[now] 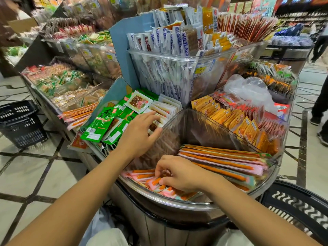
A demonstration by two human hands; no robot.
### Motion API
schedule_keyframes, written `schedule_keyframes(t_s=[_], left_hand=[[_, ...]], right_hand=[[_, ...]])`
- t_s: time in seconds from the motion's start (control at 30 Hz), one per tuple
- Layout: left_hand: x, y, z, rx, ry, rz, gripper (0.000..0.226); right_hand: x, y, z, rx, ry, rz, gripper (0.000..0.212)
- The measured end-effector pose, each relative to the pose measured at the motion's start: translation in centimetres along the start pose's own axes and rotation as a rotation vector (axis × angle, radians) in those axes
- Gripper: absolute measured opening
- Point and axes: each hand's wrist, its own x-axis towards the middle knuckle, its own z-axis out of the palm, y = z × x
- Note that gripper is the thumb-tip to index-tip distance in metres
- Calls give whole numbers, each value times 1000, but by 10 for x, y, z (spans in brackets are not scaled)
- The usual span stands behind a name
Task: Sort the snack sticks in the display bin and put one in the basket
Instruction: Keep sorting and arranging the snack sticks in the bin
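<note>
Long orange snack sticks in pink wrappers (221,161) lie stacked in the clear display bin (177,201) in front of me. More of them lie loose at the bin's near left (142,174). My right hand (179,173) reaches down into that loose pile, its fingers curled and pinching the end of a stick. My left hand (140,134) rests on the bin's clear divider, thumb on the rim, straight fingers touching white snack packets (165,110) in the neighbouring compartment. A black basket (298,205) stands at the lower right.
Green packets (106,125) fill the compartment to the left. Yellow and orange packets (239,121) fill the right one, with a clear plastic bag (248,89) above. A taller bin of white sticks (168,50) rises behind. Another black basket (19,123) sits on the floor at left. A person's legs (319,107) stand at far right.
</note>
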Motion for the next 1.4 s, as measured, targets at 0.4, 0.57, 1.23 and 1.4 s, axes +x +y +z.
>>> schedule_keyframes(t_s=[0.4, 0.57, 1.23, 1.4], left_hand=[[-1, 2, -4, 12, -34, -9, 38], [-1, 5, -4, 26, -21, -4, 35], [-37, 78, 15, -453, -181, -50, 15], [-36, 70, 21, -379, -232, -126, 5]], right_hand=[[-18, 3, -31, 646, 752, 51, 11], [-24, 9, -45, 693, 865, 58, 6], [-56, 11, -85, 600, 899, 198, 46], [-56, 13, -86, 588, 995, 224, 41]])
